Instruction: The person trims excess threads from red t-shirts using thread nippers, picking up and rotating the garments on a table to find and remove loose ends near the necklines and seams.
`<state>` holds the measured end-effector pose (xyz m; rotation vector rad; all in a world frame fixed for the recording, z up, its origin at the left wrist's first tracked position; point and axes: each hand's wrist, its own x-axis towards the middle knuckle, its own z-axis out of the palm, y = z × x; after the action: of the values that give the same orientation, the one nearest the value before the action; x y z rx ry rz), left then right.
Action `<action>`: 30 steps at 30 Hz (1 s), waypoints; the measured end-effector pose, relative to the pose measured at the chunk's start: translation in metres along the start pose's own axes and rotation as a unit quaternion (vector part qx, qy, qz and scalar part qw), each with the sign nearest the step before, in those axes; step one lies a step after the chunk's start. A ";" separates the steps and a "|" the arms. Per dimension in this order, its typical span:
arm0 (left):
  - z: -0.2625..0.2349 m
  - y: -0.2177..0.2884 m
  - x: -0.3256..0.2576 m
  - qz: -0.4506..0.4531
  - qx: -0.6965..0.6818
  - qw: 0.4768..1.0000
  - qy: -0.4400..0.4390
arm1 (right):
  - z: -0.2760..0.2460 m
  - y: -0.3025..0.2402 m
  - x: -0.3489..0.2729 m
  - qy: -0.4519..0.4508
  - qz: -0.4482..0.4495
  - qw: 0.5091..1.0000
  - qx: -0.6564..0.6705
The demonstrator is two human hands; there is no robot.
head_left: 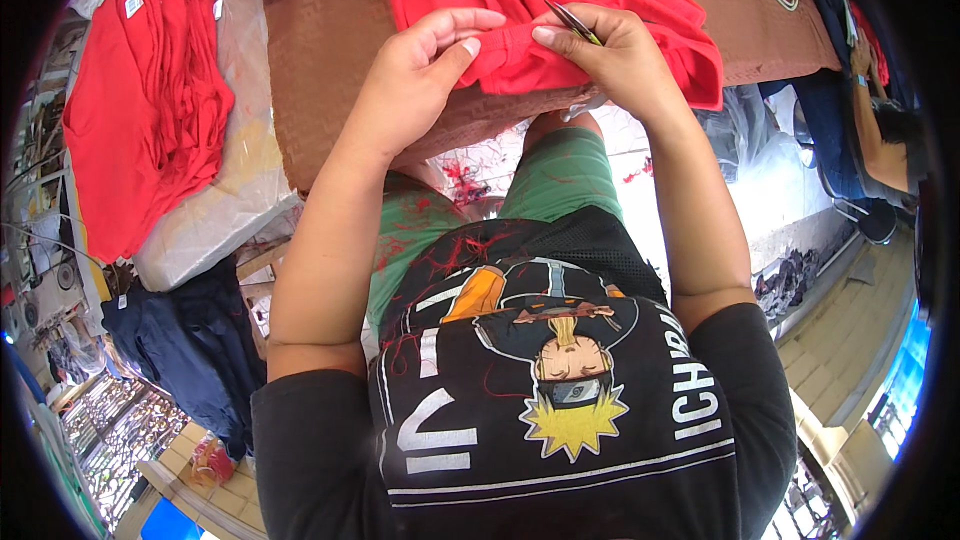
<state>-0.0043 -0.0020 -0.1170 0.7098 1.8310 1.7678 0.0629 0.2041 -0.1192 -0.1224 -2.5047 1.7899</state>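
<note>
Brown table (330, 50) under red garment (520, 0)

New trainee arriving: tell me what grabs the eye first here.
The bright red garment on the brown table, its edge pinched by the left hand and right hand, which also holds small thread snips. A stack of red garments lies at left.

Bright, even daylight, soft shadows, sharp centre, fisheye bending and dark rim.
</note>
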 end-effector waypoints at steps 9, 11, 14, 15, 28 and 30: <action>0.012 -0.001 -0.001 0.034 0.104 0.994 0.021 | 0.000 -0.001 0.005 0.004 0.045 0.999 -0.031; 0.009 -0.004 0.000 0.054 0.101 0.993 0.013 | 0.003 0.007 0.009 0.008 0.064 0.998 -0.024; 0.012 -0.007 0.000 0.049 0.005 0.998 0.040 | 0.015 0.010 0.011 0.187 -0.126 0.968 -0.113; 0.012 -0.006 0.001 0.027 -0.016 0.998 0.052 | 0.016 0.004 0.008 0.202 -0.135 0.963 -0.119; 0.029 0.000 0.001 0.018 0.019 0.996 0.083 | 0.029 -0.010 -0.019 0.184 -0.066 0.979 -0.059; 0.029 0.002 0.000 0.032 0.086 0.992 0.083 | 0.020 -0.002 -0.015 0.149 -0.069 0.987 -0.006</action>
<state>0.0151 0.0192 -0.1163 0.7128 2.1123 1.7713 0.0758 0.1828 -0.1235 -0.1961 -2.2569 1.5745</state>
